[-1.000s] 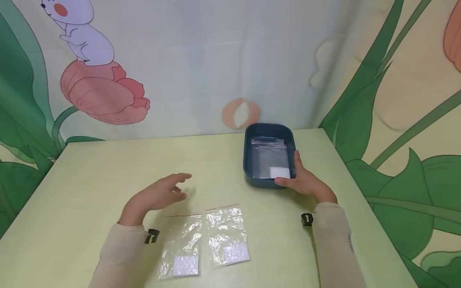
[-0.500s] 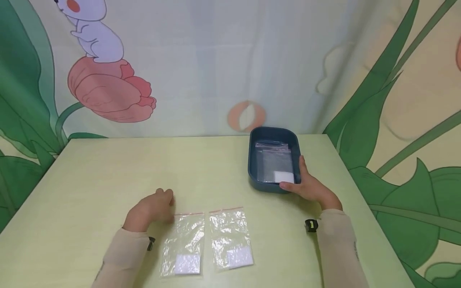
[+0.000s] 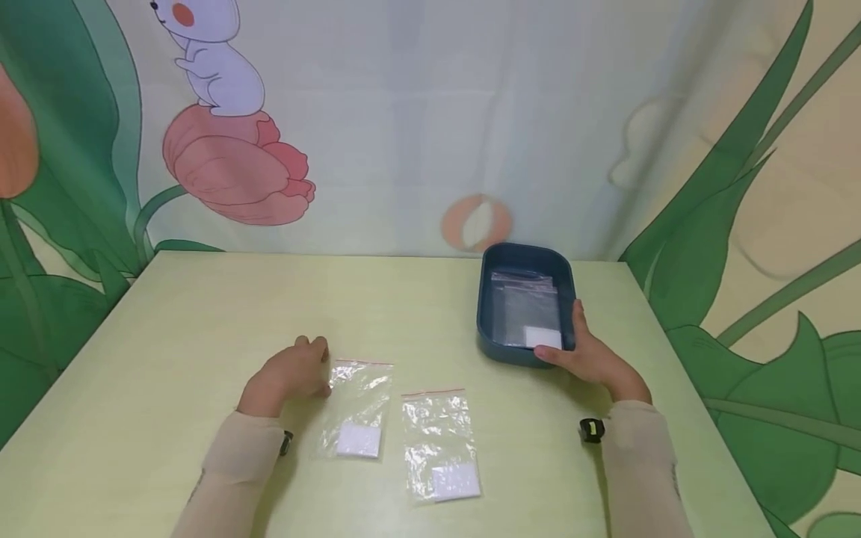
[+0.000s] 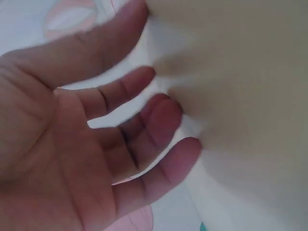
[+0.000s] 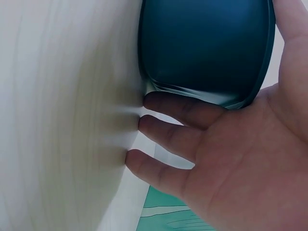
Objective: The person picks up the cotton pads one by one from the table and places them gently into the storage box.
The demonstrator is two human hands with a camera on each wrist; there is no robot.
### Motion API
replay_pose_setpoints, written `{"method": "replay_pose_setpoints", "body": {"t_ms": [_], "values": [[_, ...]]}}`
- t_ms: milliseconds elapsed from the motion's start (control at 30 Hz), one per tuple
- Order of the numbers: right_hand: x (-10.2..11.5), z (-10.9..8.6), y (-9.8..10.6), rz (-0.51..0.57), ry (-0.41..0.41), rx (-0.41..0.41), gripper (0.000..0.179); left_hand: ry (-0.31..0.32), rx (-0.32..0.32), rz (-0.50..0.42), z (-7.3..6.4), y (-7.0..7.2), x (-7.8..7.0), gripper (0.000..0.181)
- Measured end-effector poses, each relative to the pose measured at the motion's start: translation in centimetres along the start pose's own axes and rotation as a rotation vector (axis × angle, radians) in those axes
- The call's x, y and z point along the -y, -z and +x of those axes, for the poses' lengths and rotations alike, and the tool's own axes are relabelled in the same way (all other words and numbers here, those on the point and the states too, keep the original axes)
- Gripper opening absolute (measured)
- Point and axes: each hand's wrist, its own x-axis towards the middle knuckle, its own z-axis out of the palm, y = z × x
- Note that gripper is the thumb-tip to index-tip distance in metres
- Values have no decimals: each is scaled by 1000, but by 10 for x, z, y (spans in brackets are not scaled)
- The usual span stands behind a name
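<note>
Two clear zip bags, each with a white card inside, lie on the table: the left zip bag [image 3: 356, 403] and the right zip bag [image 3: 439, 441]. My left hand [image 3: 296, 377] is at the upper left edge of the left zip bag. Its fingertips [image 4: 185, 154] rest on the tabletop, thumb apart from them; the contact with the bag is partly hidden. At the back right, my right hand [image 3: 599, 362] holds the near right corner of a dark blue box [image 3: 514, 351]. Three lower fingers [image 5: 163, 132] touch the table beside it. Stacked zip bags [image 3: 531, 306] lie inside.
A pale yellow-green table [image 3: 235, 299] spreads under everything. Along its back edge hangs a printed curtain [image 3: 370, 149], just behind the box. Each wrist has a black device, such as the right wrist device [image 3: 592, 430].
The left hand came down to the left zip bag, and that bag has slid away from me, ahead of the right one. The right hand stays at the box. The head view has shifted slightly.
</note>
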Motion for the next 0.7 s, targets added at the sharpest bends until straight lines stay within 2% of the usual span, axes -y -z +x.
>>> {"method": "replay_pose_setpoints", "body": {"t_ms": [100, 167, 333, 467, 533, 600, 700], "values": [[0, 0, 0, -5, 1, -6, 129, -56, -16, 1, 3, -1, -1, 14], [0, 0, 0, -5, 2, -5, 129, -68, -26, -6, 3, -1, -1, 7], [1, 1, -2, -1, 4, 3, 129, -46, -25, -18, 2, -1, -1, 4], [2, 2, -2, -1, 15, 5, 128, -22, 8, -49, 1, -1, -3, 35], [2, 2, -2, 2, 21, 8, 127, -17, 26, -58, 1, -1, -4, 46], [3, 2, -2, 1, 19, 9, 127, -30, 38, -61, 1, -2, -6, 40], [4, 0, -2, 6, 11, 11, 126, -77, 27, -51, 1, -1, -7, 18]]}}
